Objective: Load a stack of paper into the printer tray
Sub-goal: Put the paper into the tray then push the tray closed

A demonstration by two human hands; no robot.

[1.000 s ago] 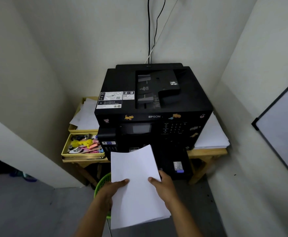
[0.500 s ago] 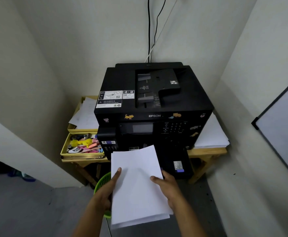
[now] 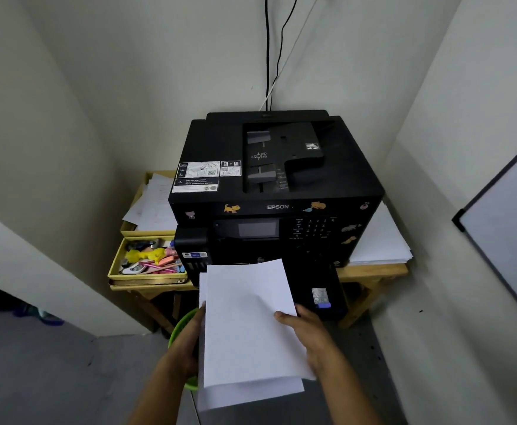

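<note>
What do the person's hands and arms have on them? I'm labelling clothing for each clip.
Nothing shows on either. The left hand and right hand are bare, without gloves, rings or a watch, and both forearms are uncovered down to the frame's lower edge, so no sleeve is visible.

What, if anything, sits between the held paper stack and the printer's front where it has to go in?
Nothing visible blocks it. The paper stack, held by the left hand and right hand, hangs just in front of the printer. The sheets themselves hide the lower front, so the tray opening cannot be seen.
</note>
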